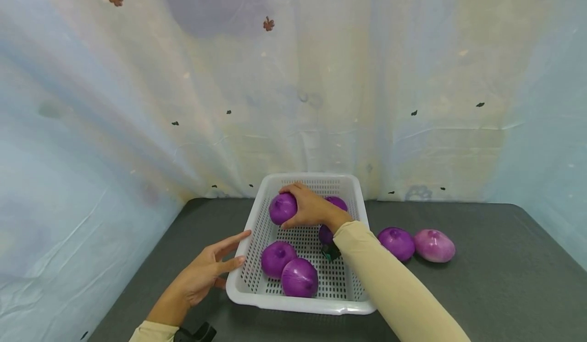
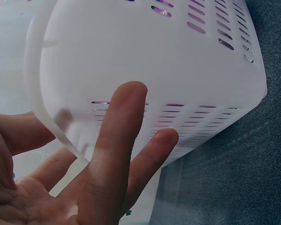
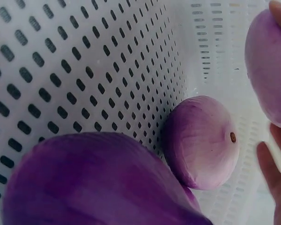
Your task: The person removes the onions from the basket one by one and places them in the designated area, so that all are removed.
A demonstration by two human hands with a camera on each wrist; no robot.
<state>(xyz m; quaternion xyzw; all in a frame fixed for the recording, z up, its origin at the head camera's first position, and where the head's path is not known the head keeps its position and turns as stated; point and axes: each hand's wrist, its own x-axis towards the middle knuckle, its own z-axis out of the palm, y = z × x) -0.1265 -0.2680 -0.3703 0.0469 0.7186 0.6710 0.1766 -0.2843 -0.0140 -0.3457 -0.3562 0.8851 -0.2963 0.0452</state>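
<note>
A white perforated basket (image 1: 302, 305) sits on the dark table. Inside its far left part, my right hand (image 1: 312, 208) grips a purple onion (image 1: 283, 209), which the right wrist view shows raised off the basket floor. Two more onions, a rear one (image 1: 277, 258) and a front one (image 1: 300, 279), lie near the basket's front left. Under my right forearm, another onion (image 1: 337, 203) and a further one (image 1: 325, 235) are partly hidden. My left hand (image 1: 206, 266) is at the basket's left side, its extended fingers (image 2: 114, 136) spread by the outer wall and rim.
On the table right of the basket, a dark purple onion (image 1: 397, 243) and a paler pink one (image 1: 434, 245) lie side by side. Behind the table hangs a pale patterned curtain (image 1: 321, 77), close to the basket's far rim.
</note>
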